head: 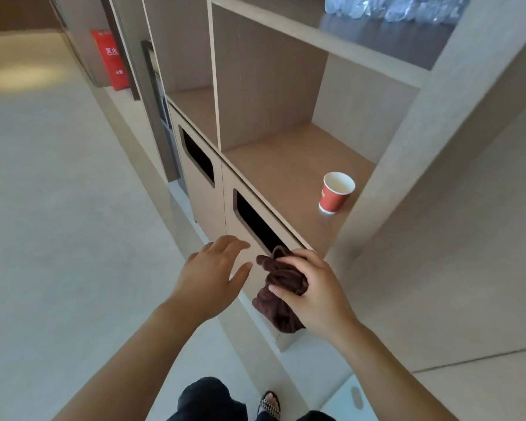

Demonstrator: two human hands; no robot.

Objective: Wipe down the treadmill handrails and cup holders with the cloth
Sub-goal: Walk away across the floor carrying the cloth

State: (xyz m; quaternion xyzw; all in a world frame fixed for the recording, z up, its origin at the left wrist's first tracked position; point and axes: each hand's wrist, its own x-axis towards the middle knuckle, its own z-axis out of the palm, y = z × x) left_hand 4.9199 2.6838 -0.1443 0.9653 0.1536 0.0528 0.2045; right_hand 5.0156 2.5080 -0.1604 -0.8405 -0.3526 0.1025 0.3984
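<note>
Right hand (pixel 313 290) grips a bunched brown cloth (pixel 281 294) before the cabinet slot (pixel 255 226); left hand (pixel 213 275) hovers beside it, fingers spread.

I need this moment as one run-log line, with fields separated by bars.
right hand: grips brown cloth | left hand: open, holds nothing | red cup: stands on shelf | treadmill: not in view

head | looks forward-down | near cabinet (pixel 213 189) | single view
</note>
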